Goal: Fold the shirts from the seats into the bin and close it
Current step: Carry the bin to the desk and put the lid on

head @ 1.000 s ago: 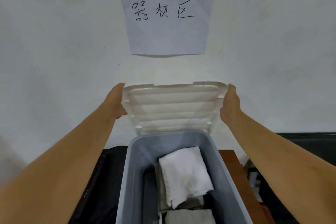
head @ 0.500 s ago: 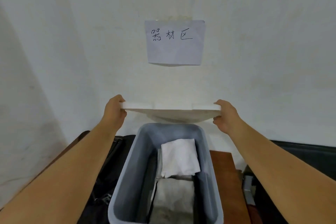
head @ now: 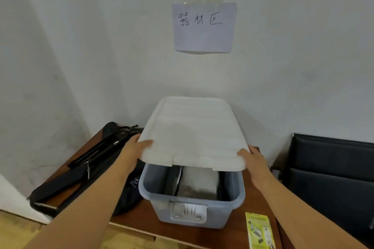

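Note:
A grey-blue plastic bin (head: 232,205) stands on a brown wooden table, a clear latch on its front wall. Folded light shirts (head: 199,183) lie inside, seen through the front gap. A white ribbed lid (head: 192,129) is tilted over the bin, its far edge down at the back and its near edge raised. My left hand (head: 134,147) grips the lid's near left corner. My right hand (head: 253,158) grips its near right corner. Most of the bin's inside is hidden by the lid.
A black bag with straps (head: 91,170) lies on the table (head: 141,220) left of the bin. A yellow leaflet (head: 260,230) sits at the table's front right. A black seat (head: 332,176) stands to the right. A paper sign (head: 203,27) hangs on the white wall.
The lid has swung from upright against the wall, through level, down over the bin. Both hands came toward me with it, and my head has pulled back.

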### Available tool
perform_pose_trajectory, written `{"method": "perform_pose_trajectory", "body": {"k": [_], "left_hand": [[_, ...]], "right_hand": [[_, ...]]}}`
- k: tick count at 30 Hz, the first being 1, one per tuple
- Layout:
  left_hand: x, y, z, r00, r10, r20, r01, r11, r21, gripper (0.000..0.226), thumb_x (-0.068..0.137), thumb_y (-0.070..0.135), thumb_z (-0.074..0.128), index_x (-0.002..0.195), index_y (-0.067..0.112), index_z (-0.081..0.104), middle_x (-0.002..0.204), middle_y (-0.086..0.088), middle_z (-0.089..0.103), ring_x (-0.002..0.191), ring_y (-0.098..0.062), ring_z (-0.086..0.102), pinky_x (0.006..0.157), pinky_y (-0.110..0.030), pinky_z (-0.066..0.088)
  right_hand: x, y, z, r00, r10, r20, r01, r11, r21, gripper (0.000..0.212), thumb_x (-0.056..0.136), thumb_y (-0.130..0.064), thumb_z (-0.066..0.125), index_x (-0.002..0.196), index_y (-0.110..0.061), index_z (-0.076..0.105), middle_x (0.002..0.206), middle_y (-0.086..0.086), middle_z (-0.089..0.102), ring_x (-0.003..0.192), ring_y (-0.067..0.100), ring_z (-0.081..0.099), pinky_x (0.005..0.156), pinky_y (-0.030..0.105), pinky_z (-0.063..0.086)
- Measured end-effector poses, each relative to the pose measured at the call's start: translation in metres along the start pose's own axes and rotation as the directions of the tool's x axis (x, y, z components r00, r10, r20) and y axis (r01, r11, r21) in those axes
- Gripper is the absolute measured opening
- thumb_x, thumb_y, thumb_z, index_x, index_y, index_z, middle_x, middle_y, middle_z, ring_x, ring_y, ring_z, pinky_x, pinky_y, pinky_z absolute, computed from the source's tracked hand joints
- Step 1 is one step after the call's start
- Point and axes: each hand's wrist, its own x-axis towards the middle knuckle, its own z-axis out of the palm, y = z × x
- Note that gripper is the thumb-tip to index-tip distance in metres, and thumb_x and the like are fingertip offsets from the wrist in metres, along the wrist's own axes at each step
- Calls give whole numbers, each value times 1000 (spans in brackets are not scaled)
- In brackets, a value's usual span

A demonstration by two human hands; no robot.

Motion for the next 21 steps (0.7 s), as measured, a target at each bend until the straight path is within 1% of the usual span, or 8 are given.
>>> {"method": "perform_pose_trajectory", "body": {"k": [2, 4, 8, 9, 11, 14, 18, 21], "left_hand": [[-5, -27, -9, 1000, 11, -13, -11, 999, 43, 63, 80, 29, 78, 138, 25, 55, 126, -5, 65, 109, -29, 65, 94, -50, 55], [-11, -48, -14, 999, 36, -14, -34, 994, 100, 61, 85, 31, 75, 141, 31, 51, 127, 1, 63, 112, -26, 63, 95, -49, 55], [-27, -76, -15, 1000, 20, -18, -18, 990, 141, 50, 95, 26, 66, 141, 33, 47, 122, 5, 59, 106, -17, 60, 83, -33, 52], [-28, -83, -17, 1000, 8, -22, -4, 989, 151, 52, 96, 26, 65, 143, 33, 46, 122, 4, 59, 105, -17, 59, 84, -33, 51], [-29, -99, -21, 1000, -11, 0, 10, 980, 198, 54, 96, 28, 64, 146, 32, 44, 127, 3, 59, 110, -20, 59, 91, -39, 51], [-34, -118, -22, 999, -25, 20, 18, 958, 286, 54, 98, 30, 60, 149, 31, 41, 133, 3, 58, 116, -21, 57, 100, -41, 48], [-40, -127, -10, 1000, 12, 23, -20, 930, 368, 52, 102, 30, 52, 151, 28, 35, 136, 2, 54, 124, -25, 53, 104, -43, 44], [-34, -125, -4, 999, 44, 16, -47, 907, 419, 53, 105, 26, 48, 154, 18, 31, 137, 1, 50, 131, -28, 49, 106, -40, 39]], "right_hand": [[-12, 19, 2, 999, -22, -38, 20, 999, -48, 28, 97, -13, 57, 124, -21, 60, 111, -1, 66, 97, 13, 62, 80, 29, 51], [-22, 41, 5, 997, -44, -60, 38, 995, -97, 30, 97, -16, 58, 127, -19, 61, 115, 1, 66, 99, 14, 63, 86, 33, 52], [-40, 73, 10, 993, -37, -112, 18, 987, -162, 35, 97, -20, 61, 131, -16, 62, 119, 4, 67, 103, 17, 63, 87, 32, 51], [-44, 78, 11, 992, -25, -125, 4, 985, -173, 36, 97, -20, 60, 133, -15, 62, 119, 5, 66, 103, 19, 63, 86, 32, 51], [-49, 85, 15, 989, -3, -145, -25, 982, -188, 38, 98, -20, 59, 135, -15, 59, 118, 4, 65, 102, 20, 62, 88, 35, 52], [-52, 90, 19, 986, 1, -165, -35, 979, -201, 37, 99, -22, 57, 136, -20, 58, 113, -2, 62, 94, 11, 61, 95, 39, 52], [-50, 99, 18, 985, -36, -169, -21, 945, -328, 43, 100, -27, 56, 142, -19, 51, 124, -1, 61, 109, 18, 57, 99, 39, 49], [-45, 107, 15, 984, -2, -176, -73, 905, -419, 52, 100, -37, 53, 148, -19, 44, 133, -1, 58, 118, 21, 56, 103, 43, 48]]}}
